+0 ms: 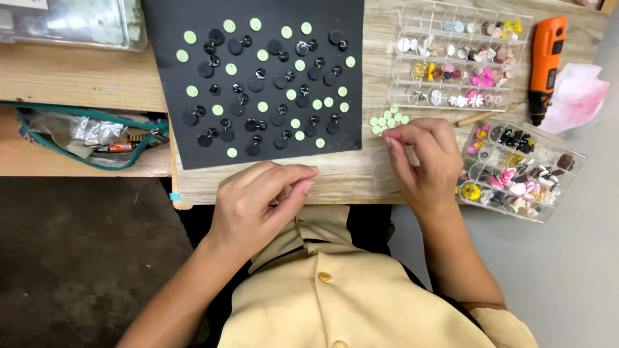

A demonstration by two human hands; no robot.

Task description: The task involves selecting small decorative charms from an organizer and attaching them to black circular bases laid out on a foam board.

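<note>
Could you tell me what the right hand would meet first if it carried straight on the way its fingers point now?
Most likely the small cluster of pale green discs just beyond the right hand fingertips, lying beside the black sheet.

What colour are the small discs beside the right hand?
Pale green discs, seen in the head view.

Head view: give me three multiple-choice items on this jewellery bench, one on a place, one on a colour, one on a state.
1. Where does the orange rotary tool lie?
A. on the black sheet
B. at the table's right end, beside the clear organiser boxes
C. in the zip pouch

2. What colour is the loose pile of discs by the right hand?
A. pale green
B. red
C. white

3. How is the left hand?
A. flat on the sheet
B. fingertips pinched together
C. gripping the tool

Answers: B, it lies beside the boxes; A, pale green; B, thumb meets fingers.
</note>
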